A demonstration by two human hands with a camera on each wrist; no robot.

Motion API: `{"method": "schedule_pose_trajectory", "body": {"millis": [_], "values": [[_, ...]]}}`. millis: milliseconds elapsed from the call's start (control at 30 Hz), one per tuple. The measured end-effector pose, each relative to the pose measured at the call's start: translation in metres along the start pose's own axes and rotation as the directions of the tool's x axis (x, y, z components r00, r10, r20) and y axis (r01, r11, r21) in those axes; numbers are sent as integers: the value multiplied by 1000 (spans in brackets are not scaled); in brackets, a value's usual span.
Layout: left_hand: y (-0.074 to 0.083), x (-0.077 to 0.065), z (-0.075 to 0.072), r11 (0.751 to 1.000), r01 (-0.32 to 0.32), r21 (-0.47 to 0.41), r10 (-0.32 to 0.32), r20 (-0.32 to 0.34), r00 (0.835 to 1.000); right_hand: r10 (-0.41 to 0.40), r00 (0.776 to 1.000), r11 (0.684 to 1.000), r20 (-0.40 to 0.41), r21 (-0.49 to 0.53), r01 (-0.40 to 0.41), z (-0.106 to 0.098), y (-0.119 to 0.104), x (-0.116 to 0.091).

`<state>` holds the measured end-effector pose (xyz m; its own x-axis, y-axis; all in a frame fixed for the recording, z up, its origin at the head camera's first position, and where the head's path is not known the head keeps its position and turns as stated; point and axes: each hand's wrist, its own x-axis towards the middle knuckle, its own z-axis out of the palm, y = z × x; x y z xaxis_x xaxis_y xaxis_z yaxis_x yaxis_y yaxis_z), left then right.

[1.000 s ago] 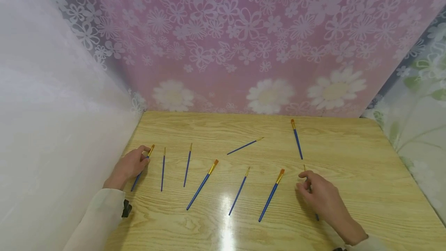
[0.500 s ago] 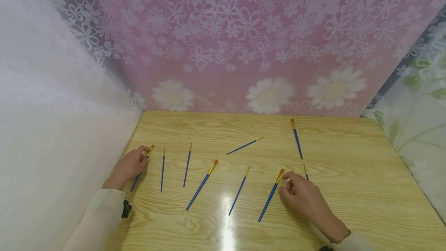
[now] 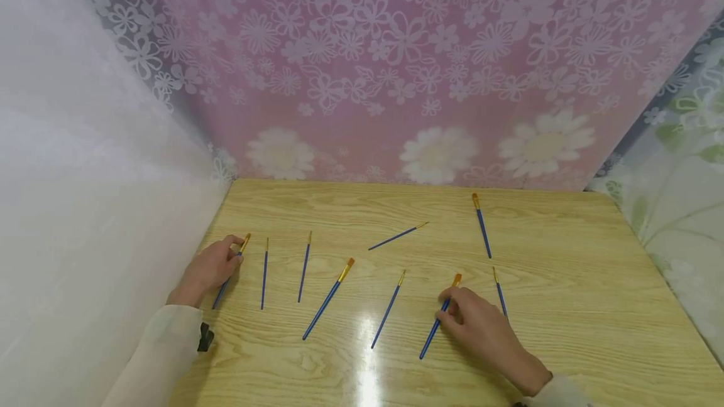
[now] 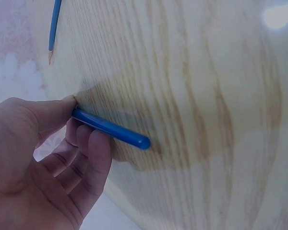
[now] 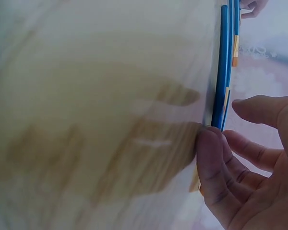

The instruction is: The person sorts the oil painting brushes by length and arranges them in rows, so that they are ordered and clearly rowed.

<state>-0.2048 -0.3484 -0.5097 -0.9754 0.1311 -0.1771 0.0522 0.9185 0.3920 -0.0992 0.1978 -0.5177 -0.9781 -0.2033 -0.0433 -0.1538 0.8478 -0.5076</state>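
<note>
On the left of the head view, my left hand (image 3: 209,269) pinches a blue-handled paintbrush (image 3: 222,293) near its gold ferrule. In the left wrist view the thumb and fingers meet the brush, and its rounded handle end points away from them. To the right, my right hand (image 3: 481,328) is over a flat orange-bristled paintbrush (image 3: 432,336) lying slanted on the table. Its fingertips touch or nearly touch the handle (image 5: 222,67) in the right wrist view, while the thumb shows a gap from it. Part of that brush is hidden behind the fingers.
Several other paintbrushes lie between the hands, including a wide one (image 3: 328,300) and thin ones (image 3: 389,309). A thin brush (image 3: 500,291) is partly behind my right hand. Another brush (image 3: 482,228) lies at the back right, near a slanted one (image 3: 396,237). A pink flowered backdrop (image 3: 362,80) borders the wooden table (image 3: 594,281).
My right hand has moved left, from the thin brush at the right to the flat brush beside it, uncovering more of the thin one. The left hand stays in place.
</note>
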Motion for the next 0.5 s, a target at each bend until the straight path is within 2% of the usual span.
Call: {"method": "schedule_pose_trajectory", "body": {"millis": [500], "values": [[-3, 3, 1, 1000, 11, -7, -11, 11, 1000, -51, 999, 997, -16, -58, 50, 2, -1, -3]]}}
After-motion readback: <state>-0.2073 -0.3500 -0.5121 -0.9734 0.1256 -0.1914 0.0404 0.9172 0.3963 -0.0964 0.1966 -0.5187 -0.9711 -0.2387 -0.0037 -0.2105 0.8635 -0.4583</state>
